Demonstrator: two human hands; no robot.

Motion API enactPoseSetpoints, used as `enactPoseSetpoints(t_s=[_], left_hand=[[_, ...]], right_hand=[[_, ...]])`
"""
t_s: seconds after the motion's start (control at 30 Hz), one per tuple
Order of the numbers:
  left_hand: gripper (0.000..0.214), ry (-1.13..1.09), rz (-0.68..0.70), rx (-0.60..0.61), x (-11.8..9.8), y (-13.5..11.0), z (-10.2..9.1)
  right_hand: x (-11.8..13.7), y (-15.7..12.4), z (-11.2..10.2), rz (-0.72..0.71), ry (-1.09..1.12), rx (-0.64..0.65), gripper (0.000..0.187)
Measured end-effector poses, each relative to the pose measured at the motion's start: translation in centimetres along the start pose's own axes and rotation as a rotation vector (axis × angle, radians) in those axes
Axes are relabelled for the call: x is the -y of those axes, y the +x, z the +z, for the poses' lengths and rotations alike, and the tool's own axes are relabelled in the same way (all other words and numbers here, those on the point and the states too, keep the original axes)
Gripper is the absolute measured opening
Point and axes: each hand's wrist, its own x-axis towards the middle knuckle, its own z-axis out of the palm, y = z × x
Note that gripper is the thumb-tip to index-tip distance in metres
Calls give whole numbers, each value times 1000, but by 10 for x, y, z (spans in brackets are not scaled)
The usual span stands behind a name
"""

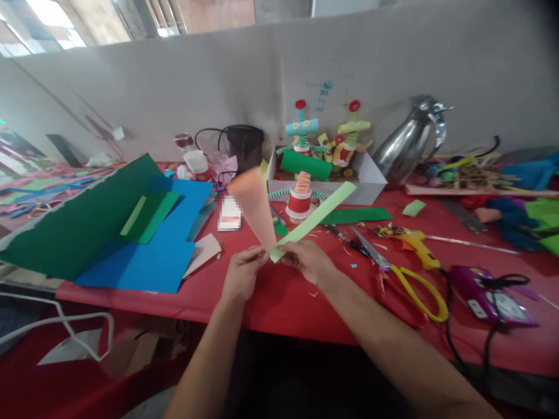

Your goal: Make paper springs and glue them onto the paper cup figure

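Bare forearms (205, 355) rise from the bottom edge. Mid-frame, fingers of the left hand (241, 274) pinch a peach strip (253, 208) low down, where it meets a pale green strip (318, 217) pinched by the right hand (311, 263); slack grip could skew them. Centre-right, scissors (386, 266) could catch a straying forearm.

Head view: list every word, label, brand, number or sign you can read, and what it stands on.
No text here can be read for certain.
Blue handwriting on the grey partition: several lines, too blurred to read.
White card on the red tabletop: pixelated, nothing legible.
Purple box: pale patches, too blurred to tell whether they are print.
Peach paper strip and light green paper strip: no writing visible.
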Motion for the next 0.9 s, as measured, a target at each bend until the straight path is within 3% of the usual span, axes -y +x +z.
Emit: enactPoseSetpoints(t_s=[0.23, 0.37, 0.57, 0.73, 0.83, 0.9], left_hand=[[12, 194, 122, 109, -6, -2, 1], [12, 214, 167, 77, -10, -6, 8], [12, 258, 115, -27, -12, -11, 22], [34, 192, 16, -27, -10, -13, 21], [32, 24, -113, 7, -9, -8, 14], [29, -183, -161, -48, -9, -4, 11]], right_hand=[[20, -18, 1, 18, -242, 38, 21], [14, -16, 1, -107, -241, 35, 20], [4, -11, -2, -258, -298, 66, 17], [3, -9, -5, -320, -451, 14, 15], [4, -8, -6, -266, -265, 147, 22], [6, -7, -7, -229, -125, 251, 28]])
